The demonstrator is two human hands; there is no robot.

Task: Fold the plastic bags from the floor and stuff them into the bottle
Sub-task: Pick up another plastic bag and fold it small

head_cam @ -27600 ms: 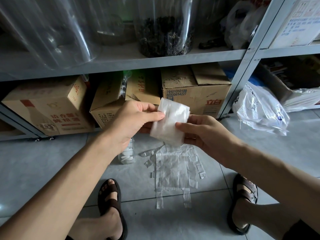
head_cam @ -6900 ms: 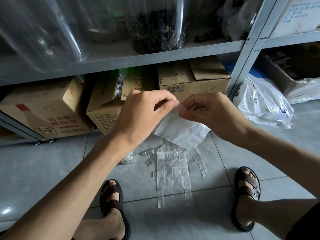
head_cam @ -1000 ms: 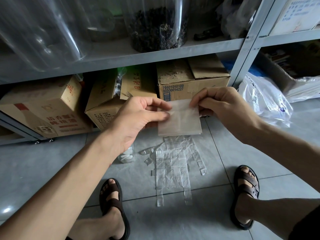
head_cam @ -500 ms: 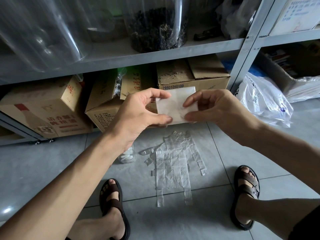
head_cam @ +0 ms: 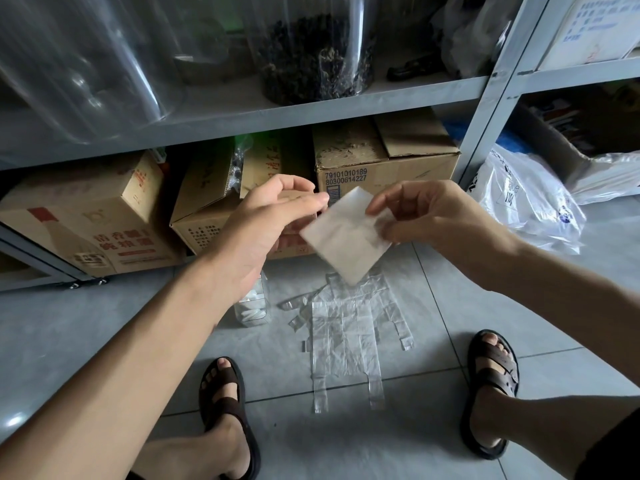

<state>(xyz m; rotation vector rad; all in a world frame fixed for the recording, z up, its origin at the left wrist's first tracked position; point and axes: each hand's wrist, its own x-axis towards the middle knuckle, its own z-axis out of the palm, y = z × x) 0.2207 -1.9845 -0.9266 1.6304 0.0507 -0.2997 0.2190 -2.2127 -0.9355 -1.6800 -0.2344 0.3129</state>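
A grey metal shelf is loaded with cardboard boxes underneath. Flat clear plastic bags are spread on the tiled floor between two sandalled feet. Above them, a folded bag is pinched at its right edge by the right hand. The left hand is positioned loosely open at its left edge; contact cannot be confirmed. The bottle is stood on the floor, partly hidden by the left forearm.
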